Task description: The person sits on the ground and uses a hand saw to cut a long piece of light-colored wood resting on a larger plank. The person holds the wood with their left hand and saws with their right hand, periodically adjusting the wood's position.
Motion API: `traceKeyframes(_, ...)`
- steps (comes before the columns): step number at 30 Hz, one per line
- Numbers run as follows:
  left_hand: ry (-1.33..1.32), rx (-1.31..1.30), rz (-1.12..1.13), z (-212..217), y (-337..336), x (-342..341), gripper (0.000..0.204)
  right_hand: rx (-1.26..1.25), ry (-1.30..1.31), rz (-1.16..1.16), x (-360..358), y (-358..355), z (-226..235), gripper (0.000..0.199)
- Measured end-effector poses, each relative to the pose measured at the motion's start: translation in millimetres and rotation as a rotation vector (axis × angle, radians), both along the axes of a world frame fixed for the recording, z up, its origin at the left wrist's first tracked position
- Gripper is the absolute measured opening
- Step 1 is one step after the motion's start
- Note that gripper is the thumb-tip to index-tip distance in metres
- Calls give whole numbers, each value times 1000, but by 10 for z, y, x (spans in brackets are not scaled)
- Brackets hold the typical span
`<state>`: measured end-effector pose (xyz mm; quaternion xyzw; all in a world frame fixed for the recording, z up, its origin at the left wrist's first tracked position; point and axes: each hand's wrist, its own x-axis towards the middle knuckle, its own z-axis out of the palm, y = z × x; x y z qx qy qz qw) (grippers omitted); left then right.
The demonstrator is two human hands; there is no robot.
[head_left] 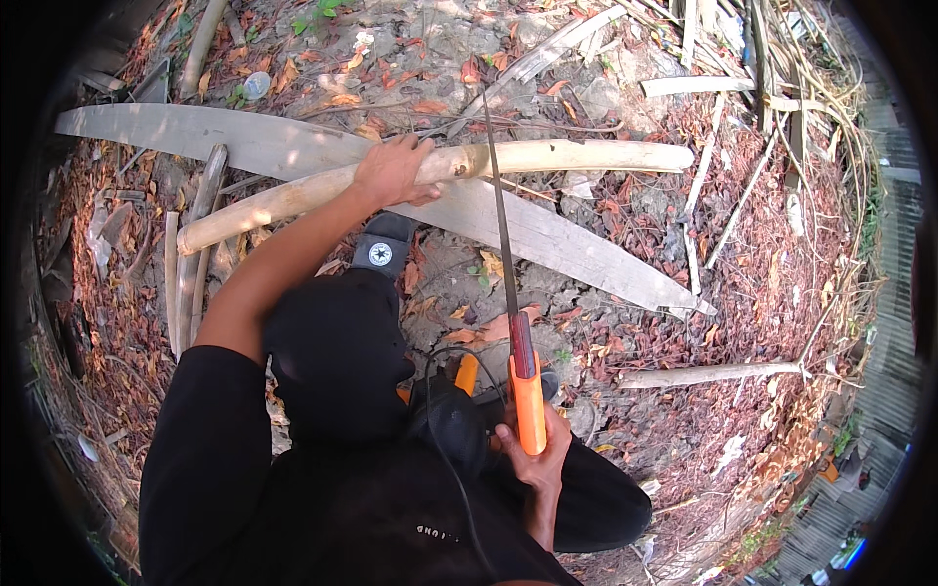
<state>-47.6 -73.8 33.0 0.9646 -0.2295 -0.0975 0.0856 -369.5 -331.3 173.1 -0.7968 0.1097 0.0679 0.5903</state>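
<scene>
Gripping a pale bamboo pole (430, 176) across a flat plank (547, 239), the left hand (393, 171) lies near the blade of an orange-handled saw (518, 332), clasped by the right hand (535, 451). A jump could nick fingers. Littered ground (743, 293) leaves room rightward.

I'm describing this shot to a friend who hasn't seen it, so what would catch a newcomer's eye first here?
First the hand saw with its bright orange handle, gripped by the right hand low in the middle, its long blade reaching up onto a pale wooden pole. The left hand presses that pole down where it lies across a wide grey plank. All around is bare ground strewn with reddish dry leaves and sticks.
</scene>
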Motion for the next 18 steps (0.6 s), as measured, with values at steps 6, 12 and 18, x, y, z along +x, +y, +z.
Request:
traceKeyframes(6, 8, 32, -19, 2, -70, 19, 72, 3, 74, -26, 372, -234, -12, 21)
traceKeyframes(12, -6, 72, -28, -24, -79, -45, 67, -31, 114, 68, 594, -427, 76, 26)
traceKeyframes(18, -12, 95, -32, -9, -69, 35, 69, 119, 202, -71, 807, -457, 34, 14)
